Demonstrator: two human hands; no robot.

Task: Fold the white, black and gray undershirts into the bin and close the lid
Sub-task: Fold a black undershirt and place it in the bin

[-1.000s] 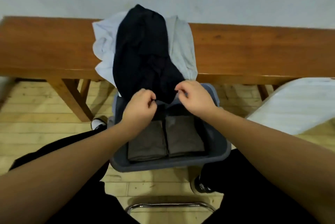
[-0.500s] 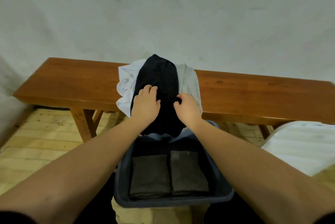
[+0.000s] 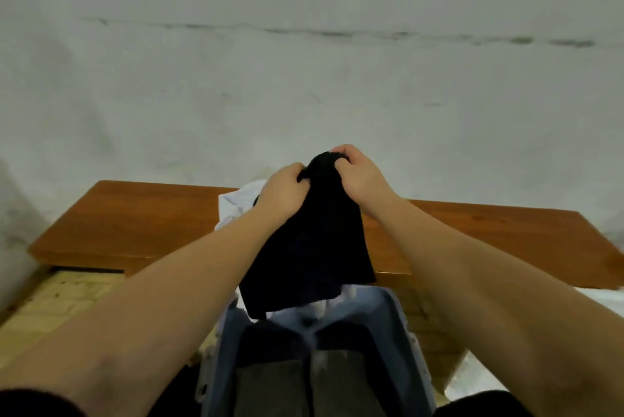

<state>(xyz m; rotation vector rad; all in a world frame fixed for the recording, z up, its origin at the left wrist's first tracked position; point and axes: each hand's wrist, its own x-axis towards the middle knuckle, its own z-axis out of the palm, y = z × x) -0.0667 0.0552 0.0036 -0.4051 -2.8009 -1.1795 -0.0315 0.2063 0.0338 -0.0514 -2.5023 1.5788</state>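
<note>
Left hand: I see my left hand [image 3: 282, 188] raised over the bench, fingers curled into the upper left edge of the black undershirt [image 3: 312, 247], gripping a bunch of cloth at the knuckles.

Right hand: my right hand [image 3: 359, 177] sits just beside the left, slightly higher, fingers [image 3: 341, 149] hooked over the garment's top and thumb tucked against the cloth, so it pinches the fabric.

Cloth against fingers: the top of the black undershirt bulges up between the two fists as a small dark hump; everything else of it hangs below my fingers.

Black undershirt, place: held in the air above the near edge of the wooden bench [image 3: 141, 224] and over the far end of the bin [image 3: 401, 325], its lower hem just above the bin's far rim.

Long axis: it runs from my fists down and toward me, leaning a little to the left; the narrow gathered end points up and away, the wide loose end points down toward the bin.

White undershirt: the white undershirt [image 3: 233, 207] lies on the bench behind and to the left of my left hand, mostly hidden; pale cloth also shows under the black hem at the bin's far rim.

Bin contents: two folded gray undershirts [image 3: 270, 386] lie side by side on the bin floor, flat, long sides running toward me.
</note>
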